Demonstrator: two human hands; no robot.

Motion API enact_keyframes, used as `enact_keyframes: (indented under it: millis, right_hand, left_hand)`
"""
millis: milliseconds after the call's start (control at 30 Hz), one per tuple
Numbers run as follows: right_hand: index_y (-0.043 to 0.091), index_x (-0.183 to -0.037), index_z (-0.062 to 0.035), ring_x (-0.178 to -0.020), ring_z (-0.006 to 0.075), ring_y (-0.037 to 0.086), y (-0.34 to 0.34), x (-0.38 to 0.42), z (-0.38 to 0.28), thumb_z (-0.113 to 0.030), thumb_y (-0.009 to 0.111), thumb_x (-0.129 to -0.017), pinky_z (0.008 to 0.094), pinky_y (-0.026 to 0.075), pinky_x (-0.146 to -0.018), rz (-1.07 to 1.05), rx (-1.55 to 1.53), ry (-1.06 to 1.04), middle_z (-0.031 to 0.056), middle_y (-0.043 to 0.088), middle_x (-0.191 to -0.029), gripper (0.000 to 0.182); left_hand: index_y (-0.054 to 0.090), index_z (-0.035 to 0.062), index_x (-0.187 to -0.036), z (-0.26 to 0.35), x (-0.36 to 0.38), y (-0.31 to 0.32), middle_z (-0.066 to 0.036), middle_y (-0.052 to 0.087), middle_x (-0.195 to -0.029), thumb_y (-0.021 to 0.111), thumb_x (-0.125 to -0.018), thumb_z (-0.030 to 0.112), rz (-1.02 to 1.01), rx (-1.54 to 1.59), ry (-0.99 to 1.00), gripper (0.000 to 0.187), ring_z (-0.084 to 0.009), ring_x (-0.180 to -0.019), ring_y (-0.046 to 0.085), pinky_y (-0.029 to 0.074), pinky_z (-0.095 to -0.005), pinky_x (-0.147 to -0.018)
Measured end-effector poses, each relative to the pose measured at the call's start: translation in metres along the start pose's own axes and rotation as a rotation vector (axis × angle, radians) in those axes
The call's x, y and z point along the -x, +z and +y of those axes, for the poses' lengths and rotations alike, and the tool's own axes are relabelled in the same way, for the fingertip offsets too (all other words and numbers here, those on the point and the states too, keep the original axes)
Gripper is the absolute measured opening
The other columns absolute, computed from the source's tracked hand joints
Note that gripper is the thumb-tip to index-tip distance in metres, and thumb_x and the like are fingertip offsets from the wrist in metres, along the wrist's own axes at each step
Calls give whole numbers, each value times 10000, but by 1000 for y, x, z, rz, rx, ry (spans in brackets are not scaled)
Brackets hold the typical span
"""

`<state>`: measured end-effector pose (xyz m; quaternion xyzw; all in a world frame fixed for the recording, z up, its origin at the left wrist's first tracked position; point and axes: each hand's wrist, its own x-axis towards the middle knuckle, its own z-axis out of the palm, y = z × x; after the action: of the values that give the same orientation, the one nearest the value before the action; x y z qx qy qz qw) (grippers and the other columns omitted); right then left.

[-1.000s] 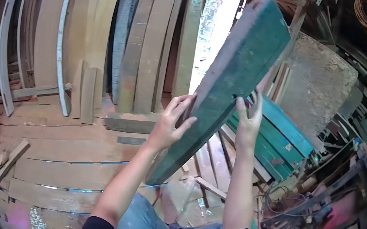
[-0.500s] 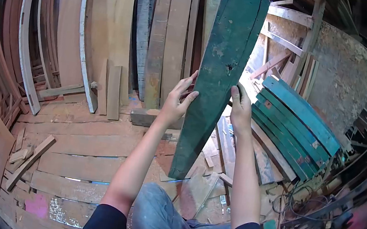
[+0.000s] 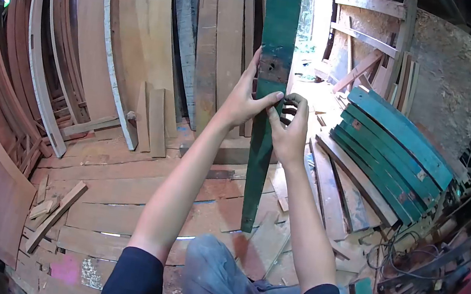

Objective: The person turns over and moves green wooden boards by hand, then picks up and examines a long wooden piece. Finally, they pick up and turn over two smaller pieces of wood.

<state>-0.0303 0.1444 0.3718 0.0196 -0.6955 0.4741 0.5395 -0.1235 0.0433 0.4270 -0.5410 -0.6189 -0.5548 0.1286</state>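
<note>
A long green painted plank [image 3: 262, 145] stands upright in front of me, its narrow face turned my way. A bare brownish patch with a small dark hole shows on its upper half. My left hand [image 3: 246, 103] grips it from the left, fingers along the far side and thumb across the front. On the right edge, my right hand [image 3: 288, 127] has its fingers curled, with thumb and fingertips against the plank close to my left thumb. The lower end of the plank tapers down above the floor near my knee.
A stack of green boards [image 3: 392, 155] lies to the right, beside loose planks on the floor [image 3: 330, 188]. Tall boards [image 3: 137, 29] lean along the back left. Offcuts [image 3: 55, 214] lie on the wooden floor at left. Cables and scrap [image 3: 413, 259] crowd the lower right.
The green plank has turned from its broad face to its narrow face and stands more upright. Both hands have moved up, and my right hand has come in close to my left.
</note>
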Motion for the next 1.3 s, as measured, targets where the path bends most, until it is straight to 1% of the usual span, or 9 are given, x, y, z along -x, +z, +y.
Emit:
enact_keyframes:
  millis: [67, 400, 433, 533, 700, 767, 933, 1100, 1300]
  right_hand:
    - [472, -1231, -9, -1006, 239, 603, 1, 1, 0, -99, 669, -901, 354, 504, -879, 9, -18, -7, 143, 554, -1109, 395]
    - [498, -1273, 20, -1056, 242, 629, -16, -14, 41, -46, 560, -946, 345, 515, -893, -122, -67, 5, 166, 596, -1170, 339]
    - [516, -1259, 19, -1057, 214, 627, -17, -17, 41, -42, 533, -959, 333, 518, -885, -164, -142, 3, 146, 608, -1174, 307]
    - [468, -1323, 5, -1079, 199, 609, -24, -11, 38, -64, 518, -975, 302, 499, -915, -282, -443, 222, 109, 606, -1204, 358]
    - [401, -1409, -30, -1304, 269, 497, -54, 42, 46, -167, 580, -978, 362, 451, -999, -484, -159, 230, 157, 516, -1377, 486]
    - [407, -1417, -37, -1293, 263, 503, -86, 83, 56, -185, 600, -972, 362, 442, -1006, -488, -35, 369, 148, 522, -1374, 507]
    - [442, -1393, -12, -1187, 212, 546, -178, 211, 129, -155, 631, -954, 333, 462, -972, -466, 61, 723, 137, 568, -1302, 499]
    - [482, -1356, -9, -1097, 173, 581, -211, 226, 112, -157, 660, -937, 308, 473, -922, -381, 21, 879, 126, 607, -1220, 478]
    - [490, -1348, -30, -987, 189, 618, -193, 213, 124, -184, 666, -928, 329, 499, -849, -411, 38, 600, 130, 615, -1184, 480]
  left_hand:
    - [83, 95, -1582, 9, -4, -4, -182, 410, -1468, 779, -835, 335, -76, 211, -103, 1048, -271, -1278, 475, 416, -412, -1054]
    - [169, 31, -1554, -27, -20, 2, -159, 523, -1361, 795, -825, 316, 14, 21, -29, 1002, -233, -1187, 555, 441, -363, -1020]
    - [135, 77, -1568, -32, -22, 1, -181, 439, -1475, 809, -808, 312, 1, 24, -7, 1043, -274, -1296, 493, 400, -383, -1076]
    - [187, 49, -1541, -27, -11, 13, -222, 438, -1459, 871, -705, 376, 227, -143, -16, 1129, -275, -1291, 497, 399, -389, -1078]
    - [216, 7, -1505, -46, -11, 14, -223, 473, -1388, 861, -715, 336, 271, -106, -35, 1071, -289, -1254, 509, 413, -379, -1058]
    - [38, 1, -1550, -39, -14, 14, -268, 381, -1473, 773, -766, 233, 255, -126, -1, 1099, -343, -1356, 415, 327, -389, -1133]
    - [0, -81, -1523, -47, -13, 28, -284, 352, -1480, 798, -739, 205, 280, -130, -27, 1154, -321, -1362, 397, 326, -365, -1130]
    - [145, 50, -1536, -11, -15, 55, -213, 361, -1464, 734, -743, 110, 236, -101, 88, 990, -324, -1374, 360, 296, -420, -1144]
    - [105, 97, -1561, -1, -14, 79, -201, 293, -1523, 737, -765, 152, 167, -78, 115, 1018, -314, -1417, 297, 251, -421, -1168]
